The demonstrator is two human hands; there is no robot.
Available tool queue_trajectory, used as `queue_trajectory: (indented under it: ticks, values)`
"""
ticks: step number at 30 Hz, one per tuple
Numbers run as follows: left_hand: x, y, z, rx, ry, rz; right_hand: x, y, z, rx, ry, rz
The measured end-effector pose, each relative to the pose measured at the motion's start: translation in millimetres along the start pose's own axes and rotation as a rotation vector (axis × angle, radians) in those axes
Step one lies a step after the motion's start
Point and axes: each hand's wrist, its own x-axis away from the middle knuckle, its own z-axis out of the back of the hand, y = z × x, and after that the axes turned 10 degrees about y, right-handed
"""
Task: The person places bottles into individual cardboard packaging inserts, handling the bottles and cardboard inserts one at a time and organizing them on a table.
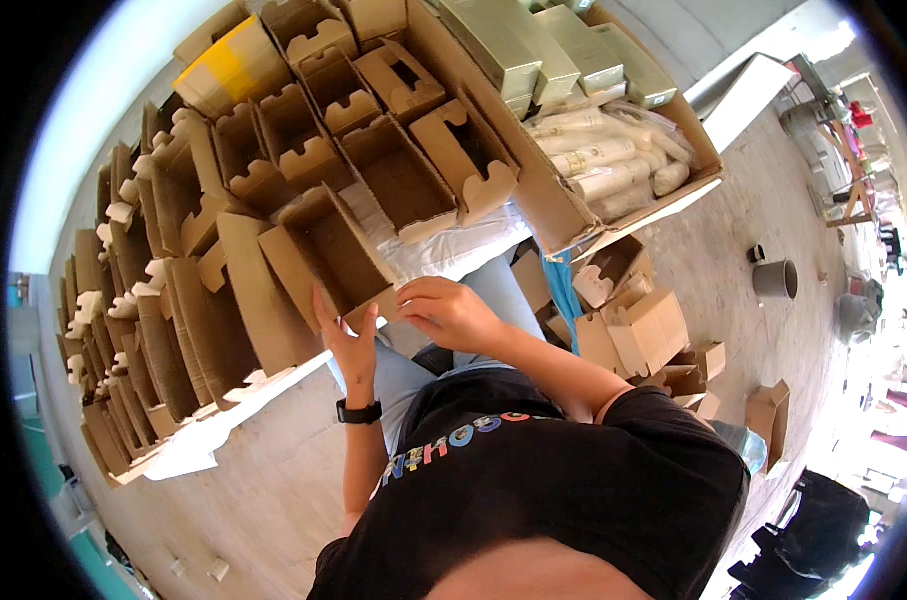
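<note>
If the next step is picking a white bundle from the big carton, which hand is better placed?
Probably the right hand: it's nearer the big carton, and the white bundles lie on that side. The left hand is farther away, at the near end of the open cardboard box.

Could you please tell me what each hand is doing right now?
Left hand: holding the near side of an open cardboard box.
Right hand: curled at that box's edge; grip cannot be told.

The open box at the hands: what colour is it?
The box is plain brown, best seen in the head view.
</note>
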Motion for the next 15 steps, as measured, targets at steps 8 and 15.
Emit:
queue_trajectory:
  ticks: [8, 15]
  values:
    - [1.9, -6.4, 3.5, -0.086, 0.011, -0.027, -76.7, -2.6, 161.0, 0.574, 0.699, -0.055]
    - [2.4, 2.6, 1.3, -0.063, 0.019, -0.031, -71.9, 30.6, 245.5, 0.795, 0.291, -0.483]
